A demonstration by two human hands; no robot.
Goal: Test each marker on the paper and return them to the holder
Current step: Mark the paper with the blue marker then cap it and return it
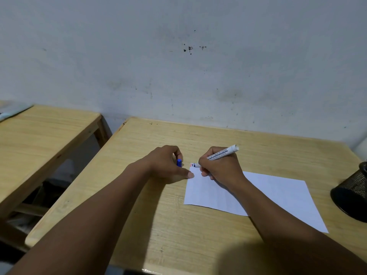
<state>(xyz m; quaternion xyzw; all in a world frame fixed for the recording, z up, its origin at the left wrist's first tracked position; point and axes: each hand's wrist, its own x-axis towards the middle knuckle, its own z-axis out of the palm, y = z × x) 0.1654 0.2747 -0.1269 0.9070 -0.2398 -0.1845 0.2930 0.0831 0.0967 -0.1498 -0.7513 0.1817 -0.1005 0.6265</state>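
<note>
The right hand [220, 167] is curled tight around a smooth white marker [223, 152], a plastic cylinder with black printed lettering along its barrel; its flat butt end sticks up and away past the knuckles, and its tip comes down at the far left corner of the paper [278, 195], just off the fingertips. Beside that tip sit a few short ink strokes [192, 165], red and dark. The left hand [166, 165] lies just left of the writing grip, fingers folded around a small glossy blue cap [179, 162], with the thumb stretched out so its tip presses the paper's left edge. The sheet is thin, matte white and rectangular, lying flat and skewed, reaching back under the right forearm toward the near right. Well off to the right of the grip stands the holder [351, 195], a dark round mesh cup cut off by the frame edge. Everything rests on a pale wooden table [158, 225] with fine straight grain and rounded edges. A second wooden table [43, 135] of the same make stands to the left across a gap. Behind them rises a grey-white plaster wall [178, 66], scuffed and flecked with dark spots.
</note>
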